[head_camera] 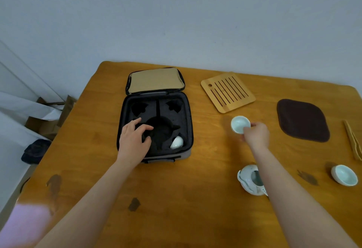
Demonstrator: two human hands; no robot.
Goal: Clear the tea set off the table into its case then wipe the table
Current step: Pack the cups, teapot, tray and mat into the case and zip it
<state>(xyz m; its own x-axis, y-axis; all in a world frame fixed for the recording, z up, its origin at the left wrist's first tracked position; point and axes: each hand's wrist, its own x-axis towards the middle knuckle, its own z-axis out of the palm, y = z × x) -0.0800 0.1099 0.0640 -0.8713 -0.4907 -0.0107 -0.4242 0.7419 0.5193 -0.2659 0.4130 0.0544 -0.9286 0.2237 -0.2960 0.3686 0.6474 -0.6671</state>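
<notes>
The open case [189, 122] lies on the wooden table [176, 198], its black foam cut into slots and its lid [155, 80] folded back. One white cup [176, 142] sits in the case's near right slot. My left hand [134, 141] rests with spread fingers on the foam at the case's near left. To the right of the case, my right hand [255, 135] pinches a pale cup [240, 124] by its rim just above the table. A white teapot [250, 179] stands under my right forearm. Another cup [344, 175] sits at the far right.
A slatted bamboo tray [227, 91] lies behind the held cup. A dark brown cloth [302, 120] lies right of it, with bamboo tongs [353, 140] at the table's right edge. Dark stains [134, 204] mark the near tabletop. Bags and boxes [45, 122] stand on the floor left.
</notes>
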